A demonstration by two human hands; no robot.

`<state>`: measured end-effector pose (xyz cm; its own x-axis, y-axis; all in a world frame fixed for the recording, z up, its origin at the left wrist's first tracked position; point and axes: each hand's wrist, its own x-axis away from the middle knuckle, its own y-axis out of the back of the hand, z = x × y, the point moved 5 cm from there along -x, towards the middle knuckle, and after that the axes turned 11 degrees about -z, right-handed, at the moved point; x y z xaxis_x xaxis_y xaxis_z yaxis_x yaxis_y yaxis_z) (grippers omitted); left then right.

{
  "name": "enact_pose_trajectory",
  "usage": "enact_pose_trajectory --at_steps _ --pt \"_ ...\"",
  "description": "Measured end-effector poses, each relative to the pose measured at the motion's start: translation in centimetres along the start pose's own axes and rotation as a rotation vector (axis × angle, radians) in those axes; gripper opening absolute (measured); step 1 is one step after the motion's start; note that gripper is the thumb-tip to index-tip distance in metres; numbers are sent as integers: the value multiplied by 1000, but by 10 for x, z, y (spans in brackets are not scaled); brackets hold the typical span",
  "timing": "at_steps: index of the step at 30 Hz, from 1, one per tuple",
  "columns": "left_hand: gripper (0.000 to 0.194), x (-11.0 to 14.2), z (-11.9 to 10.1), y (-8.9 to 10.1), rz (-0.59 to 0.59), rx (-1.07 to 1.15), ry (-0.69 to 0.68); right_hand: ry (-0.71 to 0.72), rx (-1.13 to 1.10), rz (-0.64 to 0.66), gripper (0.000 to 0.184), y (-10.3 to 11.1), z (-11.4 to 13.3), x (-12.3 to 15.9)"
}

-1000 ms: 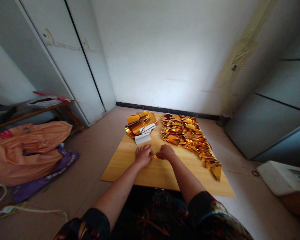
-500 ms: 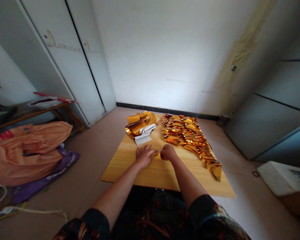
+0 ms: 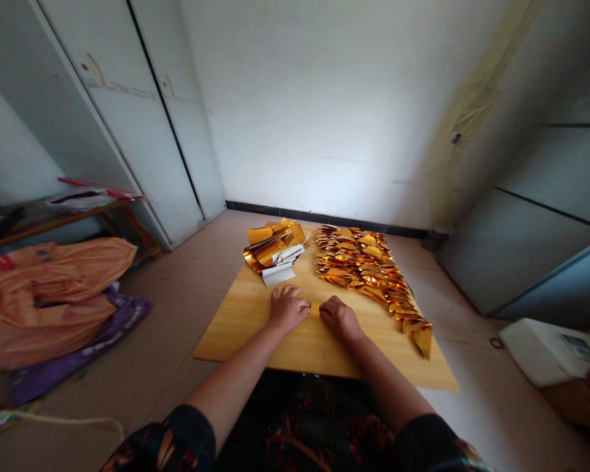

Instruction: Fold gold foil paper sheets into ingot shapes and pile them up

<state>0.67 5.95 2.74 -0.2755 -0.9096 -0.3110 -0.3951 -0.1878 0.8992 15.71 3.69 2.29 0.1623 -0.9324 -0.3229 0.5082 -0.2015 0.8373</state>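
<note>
Between my two hands lies a small piece of gold foil paper point(image 3: 315, 309), flat on the wooden board point(image 3: 246, 328). My left hand point(image 3: 288, 309) has its thumb and fingertips closed on the paper's left end. At the right end, my right hand point(image 3: 341, 317) pinches it with curled fingers. Most of the piece is hidden by the fingers. Beyond my left hand sits a loose pile of gold sheets point(image 3: 275, 244), with white-backed sheets point(image 3: 278, 274) at its near side. Rows of folded gold paper pieces point(image 3: 358, 262) cover the board's right side, running down towards its near right corner.
A white wall point(image 3: 324, 118) stands behind the board. Grey cabinets point(image 3: 142, 131) are at the left, near an orange bag point(image 3: 54, 282) and a purple bag point(image 3: 122, 321) on the floor. At the right are a grey refrigerator point(image 3: 511, 249) and a white box point(image 3: 541, 351).
My right hand has shifted slightly right and nearer to me, its fingers now pinching the paper's end. My left hand's fingers have drawn in. The view has turned a little.
</note>
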Motion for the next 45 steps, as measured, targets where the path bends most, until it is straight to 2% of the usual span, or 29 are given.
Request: enact_pose_trajectory --at_steps 3,8,13,22,28,35,42,45 --pt "17 -4 -21 0 -32 -24 -105 29 62 5 23 -2 0 4" --pt "24 -4 -34 -12 56 -22 -159 83 106 -20 24 -3 1 8" --pt "24 -4 -30 -15 62 19 -160 58 118 -36 26 -3 -1 10" --pt "28 -4 -27 -13 53 17 -153 38 193 73 24 -3 -3 4" --pt "27 -3 -28 -11 73 13 -146 110 86 10 23 4 -8 17" --pt "31 -4 -23 -16 35 84 -170 147 74 -21 28 12 -12 34" --pt "34 -4 -19 -14 70 123 -272 90 -69 -65 18 21 -14 35" --pt "32 -3 -18 -13 62 134 -274 58 -53 -34 24 20 -11 27"
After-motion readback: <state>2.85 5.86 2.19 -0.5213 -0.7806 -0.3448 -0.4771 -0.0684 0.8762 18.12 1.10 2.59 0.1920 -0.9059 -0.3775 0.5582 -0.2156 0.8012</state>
